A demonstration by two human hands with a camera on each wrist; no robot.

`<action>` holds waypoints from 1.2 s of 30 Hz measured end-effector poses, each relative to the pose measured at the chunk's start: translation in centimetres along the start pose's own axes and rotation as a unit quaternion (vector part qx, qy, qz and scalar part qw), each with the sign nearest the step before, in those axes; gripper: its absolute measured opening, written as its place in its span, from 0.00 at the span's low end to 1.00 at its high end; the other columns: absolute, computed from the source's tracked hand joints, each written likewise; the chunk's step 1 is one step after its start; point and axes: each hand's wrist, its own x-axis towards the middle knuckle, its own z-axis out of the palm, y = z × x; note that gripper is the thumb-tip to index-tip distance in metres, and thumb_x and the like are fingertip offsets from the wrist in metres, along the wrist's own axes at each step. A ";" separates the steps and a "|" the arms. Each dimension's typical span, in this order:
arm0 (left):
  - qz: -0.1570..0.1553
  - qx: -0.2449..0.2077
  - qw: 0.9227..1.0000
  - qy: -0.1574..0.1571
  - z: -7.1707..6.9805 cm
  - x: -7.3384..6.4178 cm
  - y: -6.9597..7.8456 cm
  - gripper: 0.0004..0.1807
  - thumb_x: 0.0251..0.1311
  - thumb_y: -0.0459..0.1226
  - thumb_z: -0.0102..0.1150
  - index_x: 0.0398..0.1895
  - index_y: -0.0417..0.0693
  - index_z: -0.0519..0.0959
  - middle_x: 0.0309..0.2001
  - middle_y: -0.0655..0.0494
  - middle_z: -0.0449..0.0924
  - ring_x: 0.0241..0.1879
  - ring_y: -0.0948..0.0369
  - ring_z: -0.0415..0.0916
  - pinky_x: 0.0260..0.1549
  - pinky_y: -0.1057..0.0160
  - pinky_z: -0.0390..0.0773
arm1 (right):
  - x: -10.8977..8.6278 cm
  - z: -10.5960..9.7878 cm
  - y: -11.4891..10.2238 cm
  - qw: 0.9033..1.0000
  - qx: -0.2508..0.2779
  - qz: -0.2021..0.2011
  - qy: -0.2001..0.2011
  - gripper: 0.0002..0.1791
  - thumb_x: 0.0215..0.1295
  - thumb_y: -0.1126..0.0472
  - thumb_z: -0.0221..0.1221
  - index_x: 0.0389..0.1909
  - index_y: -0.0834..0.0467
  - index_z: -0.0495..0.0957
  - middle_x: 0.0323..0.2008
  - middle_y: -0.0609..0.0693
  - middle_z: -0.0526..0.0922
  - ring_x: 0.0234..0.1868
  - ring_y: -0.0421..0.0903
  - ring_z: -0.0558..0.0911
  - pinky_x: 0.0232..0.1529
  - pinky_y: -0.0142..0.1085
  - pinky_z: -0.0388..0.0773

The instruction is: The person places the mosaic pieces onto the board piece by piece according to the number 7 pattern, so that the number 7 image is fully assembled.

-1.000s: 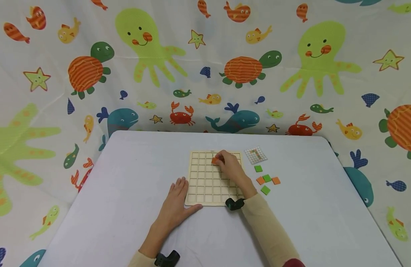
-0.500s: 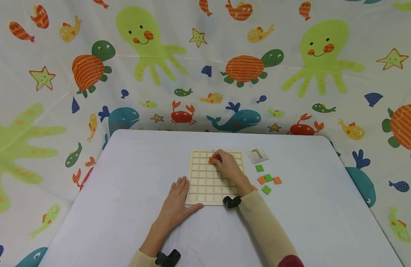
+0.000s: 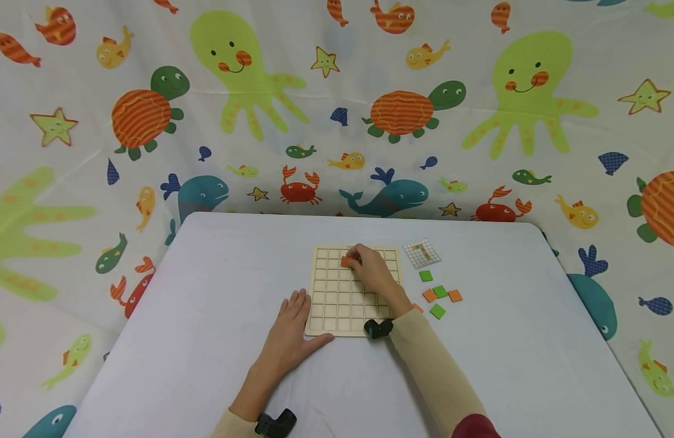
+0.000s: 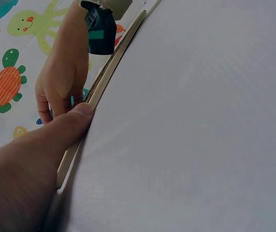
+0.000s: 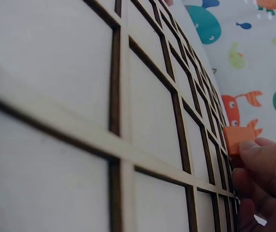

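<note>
A wooden grid board [image 3: 331, 307] lies on the white table. In the head view my right hand [image 3: 374, 272] is over the board's far rows and pinches an orange square tile [image 3: 345, 261] between thumb and fingers. The right wrist view shows this orange tile [image 5: 237, 137] tilted up near the far end of the grid; whether it touches the board I cannot tell. My left hand [image 3: 286, 340] lies at the board's near left corner with its fingers straight. Seen in the left wrist view, its thumb [image 4: 70, 125] rests on the board's near edge [image 4: 113, 65].
Right of the board lie loose green tiles [image 3: 438, 311] and orange tiles [image 3: 454, 295], one orange tile [image 3: 418, 308] partly hidden by my right sleeve. A small gridded pattern card [image 3: 422, 253] sits by the far right corner. A sea-animal cloth [image 3: 326, 164] hangs behind the table.
My right hand has shifted slightly left across the far rows, still pinching the orange tile. An orange tile beside the right sleeve has come into view. The left hand stays at the corner.
</note>
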 end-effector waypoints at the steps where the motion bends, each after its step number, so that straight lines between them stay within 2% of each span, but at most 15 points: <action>1: 0.000 0.000 1.000 0.000 0.0 0.0 0.0 0.57 0.54 0.66 0.64 0.74 0.33 0.61 0.77 0.37 0.57 0.79 0.44 0.51 0.77 0.44 0.54 | 0.0 0.0 0.0 1.000 0.001 0.001 -0.001 0.09 0.74 0.62 0.57 0.51 0.58 0.78 0.49 0.54 0.84 0.49 0.50 0.83 0.52 0.44 0.82; 25: 0.004 0.000 1.000 0.004 0.0 -0.2 0.2 0.56 0.54 0.65 0.65 0.74 0.32 0.61 0.76 0.36 0.58 0.78 0.44 0.52 0.77 0.44 0.54 | 0.3 0.4 0.1 0.999 -0.033 -0.003 -0.009 0.10 0.73 0.61 0.58 0.49 0.59 0.82 0.46 0.54 0.82 0.47 0.50 0.81 0.52 0.44 0.82; 33: 0.006 0.001 1.000 0.005 0.1 -0.2 0.1 0.57 0.54 0.65 0.65 0.74 0.32 0.61 0.76 0.36 0.58 0.78 0.44 0.52 0.77 0.44 0.54 | 0.3 0.2 -0.2 0.998 -0.058 -0.009 -0.010 0.07 0.71 0.62 0.60 0.40 0.58 0.85 0.39 0.53 0.81 0.40 0.48 0.80 0.45 0.42 0.82; 36: 0.004 0.001 1.000 0.004 0.1 -0.1 0.1 0.57 0.54 0.65 0.64 0.74 0.32 0.61 0.76 0.36 0.57 0.78 0.44 0.51 0.77 0.44 0.54 | 0.3 0.2 -0.2 0.998 -0.060 -0.010 -0.007 0.06 0.71 0.61 0.60 0.39 0.57 0.85 0.38 0.53 0.80 0.39 0.48 0.80 0.45 0.42 0.82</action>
